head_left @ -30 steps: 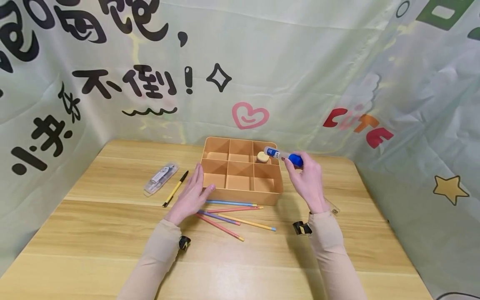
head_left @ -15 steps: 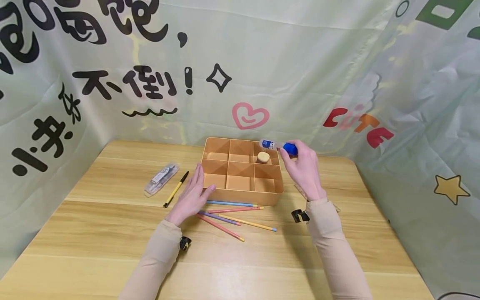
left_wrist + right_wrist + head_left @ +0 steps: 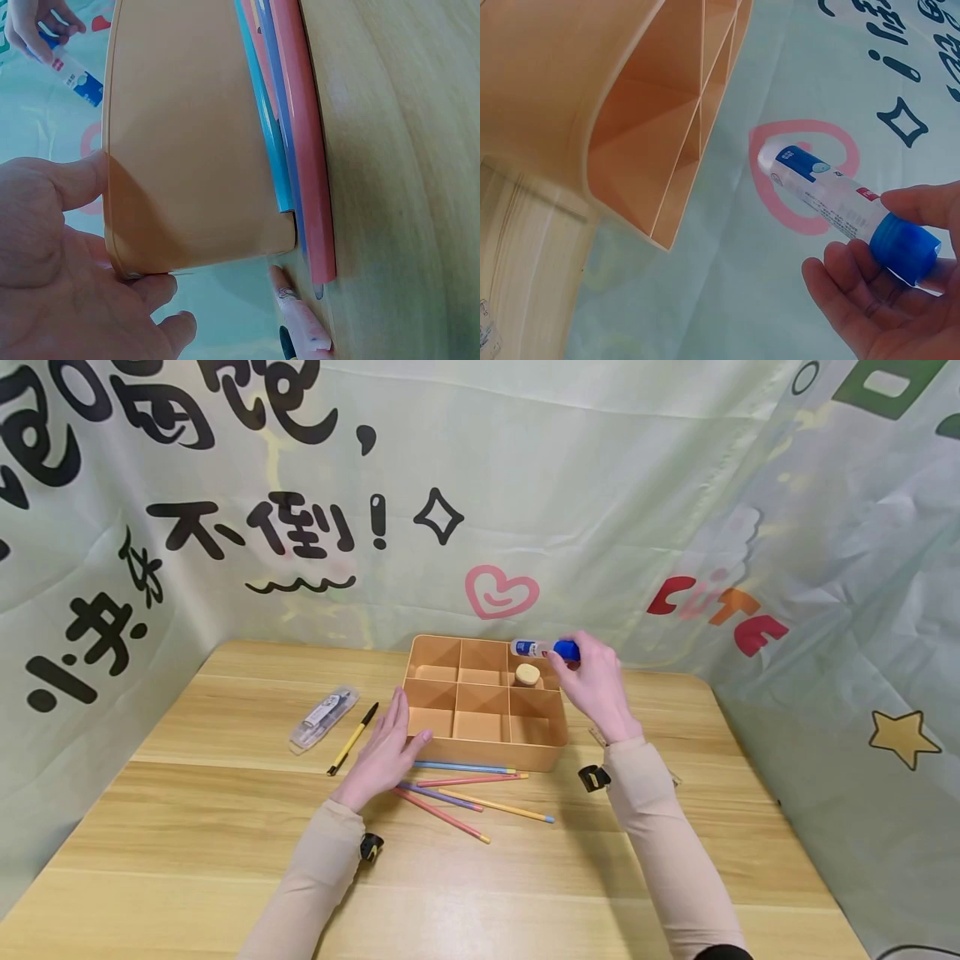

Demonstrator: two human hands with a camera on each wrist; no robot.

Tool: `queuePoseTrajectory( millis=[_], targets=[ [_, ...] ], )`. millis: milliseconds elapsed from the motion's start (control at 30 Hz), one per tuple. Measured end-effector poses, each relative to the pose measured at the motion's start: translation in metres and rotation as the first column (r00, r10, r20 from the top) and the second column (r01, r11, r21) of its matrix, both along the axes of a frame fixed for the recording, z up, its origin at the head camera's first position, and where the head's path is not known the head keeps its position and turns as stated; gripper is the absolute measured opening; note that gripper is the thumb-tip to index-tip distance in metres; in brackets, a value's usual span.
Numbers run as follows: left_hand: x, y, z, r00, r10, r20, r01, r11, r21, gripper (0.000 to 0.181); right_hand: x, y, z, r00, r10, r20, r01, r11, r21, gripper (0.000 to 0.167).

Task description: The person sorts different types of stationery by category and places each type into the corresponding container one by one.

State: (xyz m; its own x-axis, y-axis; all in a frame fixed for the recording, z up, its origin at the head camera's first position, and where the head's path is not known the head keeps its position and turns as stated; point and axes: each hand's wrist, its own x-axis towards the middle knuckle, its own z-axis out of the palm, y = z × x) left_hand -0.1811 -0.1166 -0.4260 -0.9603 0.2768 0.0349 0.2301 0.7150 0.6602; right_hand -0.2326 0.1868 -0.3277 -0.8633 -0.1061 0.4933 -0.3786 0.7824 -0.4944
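Observation:
My right hand [image 3: 594, 681] holds a clear glue bottle [image 3: 821, 191] by its blue cap, between thumb and fingers. The bottle lies nearly level above the back right compartment of a tan divided box [image 3: 480, 752]. A round cream-coloured piece [image 3: 527, 675] sits in that compartment. My left hand [image 3: 378, 752] rests against the box's left side with fingers extended. In the left wrist view its thumb touches the rim and its fingertips lie at the box's corner. Several coloured pencils [image 3: 495, 806] lie loose in front of the box.
Left of the box lie a yellow-and-black pen [image 3: 351, 742] and a clear plastic case [image 3: 324, 718]. A small clear flat piece [image 3: 597, 737] is partly hidden by the right arm. A printed cloth [image 3: 585, 527] hangs behind the wooden table [image 3: 187, 827].
My right hand has moved left and slightly back with the glue bottle, which has turned closer to level above the back right compartment. The left hand and the box have stayed put.

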Motion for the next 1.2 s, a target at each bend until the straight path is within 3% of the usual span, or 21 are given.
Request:
queuePoseTrajectory(
  millis=[633,1200],
  targets=[
    [0.000,0.001,-0.001,1.000,0.009,-0.003,-0.009,1.000,0.008,0.082,-0.018,-0.019,-0.006,0.990,0.045,0.131,-0.058,0.993,0.099,0.025],
    [0.000,0.001,-0.001,1.000,0.008,-0.008,-0.008,1.000,0.016,0.082,-0.035,-0.036,-0.012,0.966,0.052,0.252,-0.098,0.980,0.173,0.026]
  ],
)
